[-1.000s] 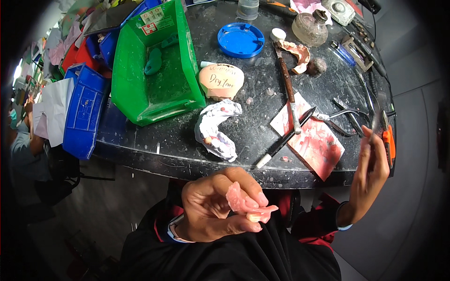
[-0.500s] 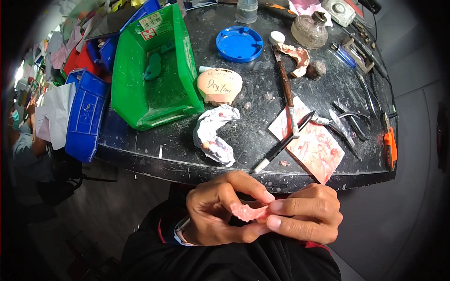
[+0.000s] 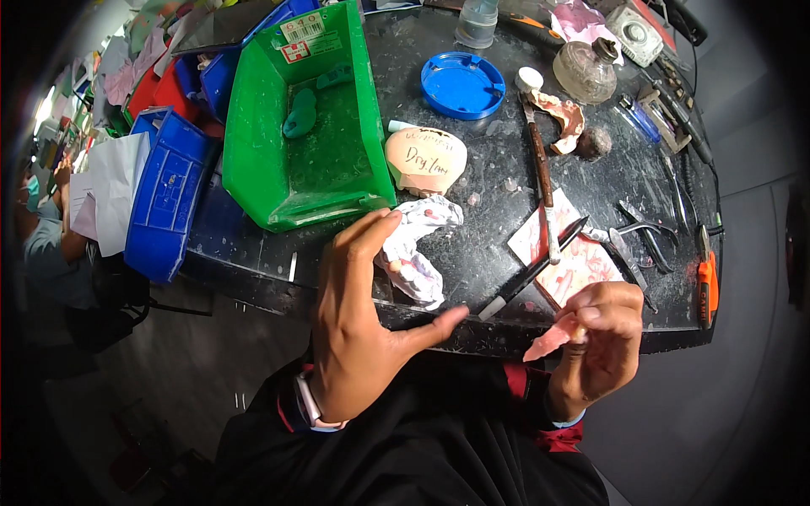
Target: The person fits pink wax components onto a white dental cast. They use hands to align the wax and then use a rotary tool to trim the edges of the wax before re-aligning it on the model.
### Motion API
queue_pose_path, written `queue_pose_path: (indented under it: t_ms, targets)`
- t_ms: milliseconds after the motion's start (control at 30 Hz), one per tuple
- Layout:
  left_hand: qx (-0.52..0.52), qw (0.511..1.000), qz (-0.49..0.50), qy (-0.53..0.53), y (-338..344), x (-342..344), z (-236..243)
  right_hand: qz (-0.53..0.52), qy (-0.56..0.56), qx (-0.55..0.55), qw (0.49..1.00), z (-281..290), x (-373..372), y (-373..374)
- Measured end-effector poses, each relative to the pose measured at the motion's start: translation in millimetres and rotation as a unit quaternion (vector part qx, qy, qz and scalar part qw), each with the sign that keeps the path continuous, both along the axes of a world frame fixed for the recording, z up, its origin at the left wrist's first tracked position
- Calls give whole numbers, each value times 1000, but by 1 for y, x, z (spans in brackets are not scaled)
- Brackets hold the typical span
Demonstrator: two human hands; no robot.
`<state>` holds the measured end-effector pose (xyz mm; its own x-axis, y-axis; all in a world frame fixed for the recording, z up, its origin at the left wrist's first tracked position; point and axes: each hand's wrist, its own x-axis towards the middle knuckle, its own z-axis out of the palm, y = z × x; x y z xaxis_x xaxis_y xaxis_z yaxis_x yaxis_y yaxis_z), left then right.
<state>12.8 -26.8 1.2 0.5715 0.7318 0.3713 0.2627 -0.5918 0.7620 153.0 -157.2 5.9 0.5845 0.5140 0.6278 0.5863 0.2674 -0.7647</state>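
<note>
My left hand is open, thumb and fingers spread, beside the white horseshoe-shaped dental cast at the bench's front edge. Its fingertips are at the cast's left side; whether they touch it I cannot tell. In my right hand, over the front edge, a curved pink denture piece is pinched between thumb and fingers, with a pale tooth-coloured spot by the fingertips. Behind the white cast sits a peach plaster cast with handwriting. Right of it lie a wax knife, a black pen and a pink-stained square slab.
A green bin holding green pieces stands left, with a blue bin beyond. Farther back are a blue lid, pink arch and glass burner. Pliers and an orange-handled cutter lie right. Another person is far left.
My hands have parted. The left let go of the pink piece and moved up to the white cast; the right carried the piece to the right. The view has shifted slightly.
</note>
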Motion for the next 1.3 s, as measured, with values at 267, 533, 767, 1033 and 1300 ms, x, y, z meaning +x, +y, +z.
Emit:
queue_pose_path:
  t_ms: [267,533,767,1033,1300]
  targets:
    - [-39,998,-33,47,5,-3,11,43,-47,-87,994,8,-2,9]
    - [-62,996,-53,48,8,-7,18,106,-76,-94,987,7,-6,19]
    - [-135,980,-138,-49,-28,-17,11,63,-126,-49,989,17,-12,18]
    - [-127,972,-163,-115,-40,-16,10,-26,-232,-79,969,27,-16,12]
    - [-180,960,-176,-118,-46,-18,7,-9,-257,-98,961,30,-10,8]
